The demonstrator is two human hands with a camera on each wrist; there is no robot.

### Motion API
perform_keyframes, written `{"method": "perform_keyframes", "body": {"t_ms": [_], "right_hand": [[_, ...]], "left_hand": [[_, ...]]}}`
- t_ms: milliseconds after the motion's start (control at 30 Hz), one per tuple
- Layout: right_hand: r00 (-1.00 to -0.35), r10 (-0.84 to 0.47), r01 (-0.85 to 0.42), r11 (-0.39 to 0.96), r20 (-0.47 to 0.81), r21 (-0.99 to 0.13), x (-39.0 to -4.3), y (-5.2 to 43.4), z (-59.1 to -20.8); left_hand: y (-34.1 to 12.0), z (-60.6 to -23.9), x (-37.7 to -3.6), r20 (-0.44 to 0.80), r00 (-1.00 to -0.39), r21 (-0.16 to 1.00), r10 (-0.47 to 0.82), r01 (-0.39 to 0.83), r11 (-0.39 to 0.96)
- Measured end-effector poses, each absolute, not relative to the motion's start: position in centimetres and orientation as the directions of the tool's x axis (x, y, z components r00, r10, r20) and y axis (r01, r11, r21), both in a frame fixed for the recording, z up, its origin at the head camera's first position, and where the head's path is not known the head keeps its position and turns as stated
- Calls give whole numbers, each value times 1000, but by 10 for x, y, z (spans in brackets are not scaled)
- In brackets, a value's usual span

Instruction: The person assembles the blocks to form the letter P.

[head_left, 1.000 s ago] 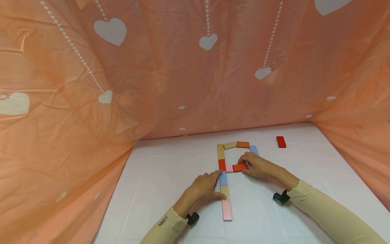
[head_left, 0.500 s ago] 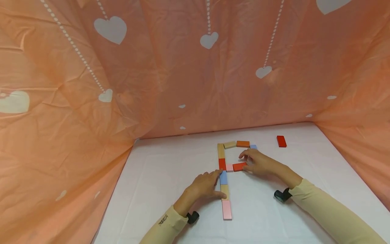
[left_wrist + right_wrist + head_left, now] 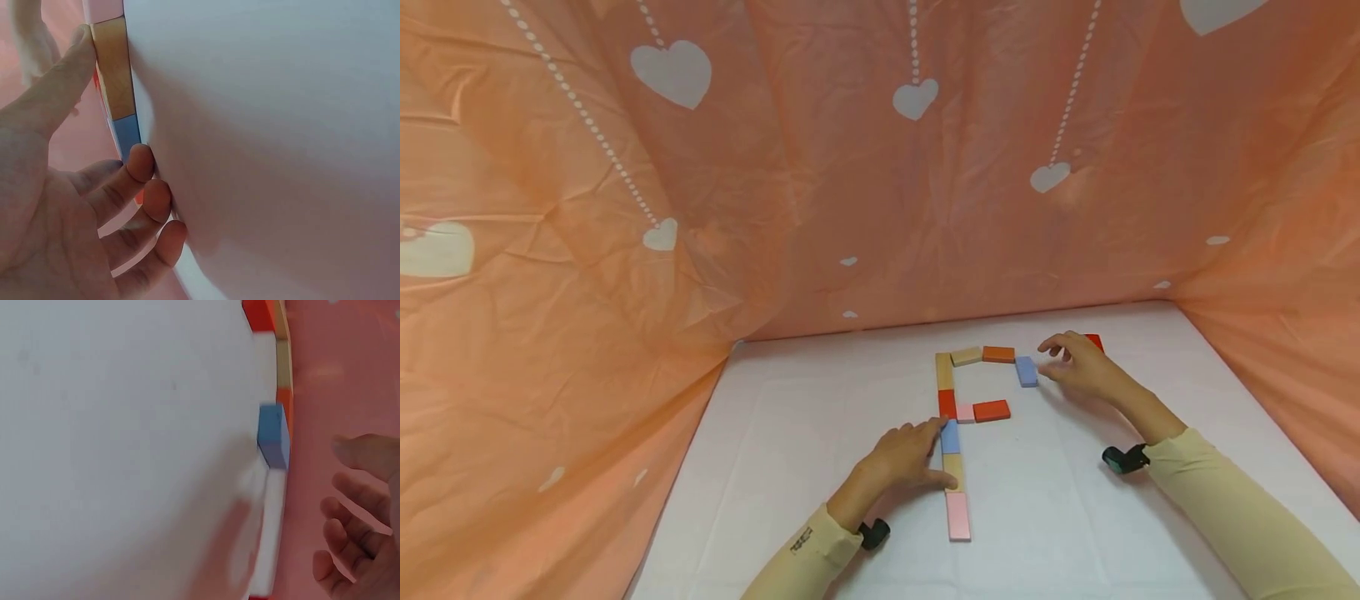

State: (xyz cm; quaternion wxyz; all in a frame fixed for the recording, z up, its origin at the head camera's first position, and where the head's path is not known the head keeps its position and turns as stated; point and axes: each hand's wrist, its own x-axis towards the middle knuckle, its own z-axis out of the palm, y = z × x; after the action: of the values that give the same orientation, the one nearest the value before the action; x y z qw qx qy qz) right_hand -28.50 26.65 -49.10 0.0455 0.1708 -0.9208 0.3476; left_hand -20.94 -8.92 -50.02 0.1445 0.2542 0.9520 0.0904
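Note:
Flat coloured blocks lie on the white cloth in the head view. A column runs from a tan block [image 3: 944, 371] through a red block [image 3: 947, 402] and a blue block [image 3: 951, 438] to a pink block [image 3: 958, 517]. My left hand [image 3: 902, 458] rests along it, index fingertip near the red-blue joint, thumb on the lower tan block [image 3: 114, 69]. My right hand [image 3: 1078, 368] hovers with nothing in it, right of another blue block [image 3: 1027, 372]. Behind it, a loose red block [image 3: 1096, 342] is partly hidden. A small pink block [image 3: 966, 413] and a red block [image 3: 992, 410] branch from the column.
A tan block [image 3: 966, 357] and an orange block [image 3: 998, 354] run right from the column's top. An orange curtain [image 3: 880, 183] with white hearts hangs behind and at both sides of the white-covered table [image 3: 790, 400].
My right hand has let go of the red block in the lower branch and moved right and away, towards the loose red block, uncovering the blue block. My left hand has stayed in place.

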Motion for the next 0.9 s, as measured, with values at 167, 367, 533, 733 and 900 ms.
{"method": "perform_keyframes", "body": {"t_ms": [167, 367, 533, 733, 900], "right_hand": [[-932, -279, -362, 716, 232, -597, -289, 288, -493], [-937, -288, -348, 748, 196, -565, -298, 318, -498], [-960, -254, -277, 780, 121, -561, -305, 336, -501], [-969, -236, -229, 771, 69, -594, -309, 349, -503], [-975, -221, -153, 751, -26, -642, -309, 355, -509]], "left_hand": [[-89, -499, -209, -240, -828, 256, 507, 450, 856], [-89, -500, -208, -236, -833, 240, 500, 449, 861], [-90, -498, -207, -234, -832, 240, 502, 451, 860], [-89, -495, -207, -231, -832, 241, 504, 453, 858], [-89, -497, -207, -225, -833, 239, 505, 456, 858]]}}
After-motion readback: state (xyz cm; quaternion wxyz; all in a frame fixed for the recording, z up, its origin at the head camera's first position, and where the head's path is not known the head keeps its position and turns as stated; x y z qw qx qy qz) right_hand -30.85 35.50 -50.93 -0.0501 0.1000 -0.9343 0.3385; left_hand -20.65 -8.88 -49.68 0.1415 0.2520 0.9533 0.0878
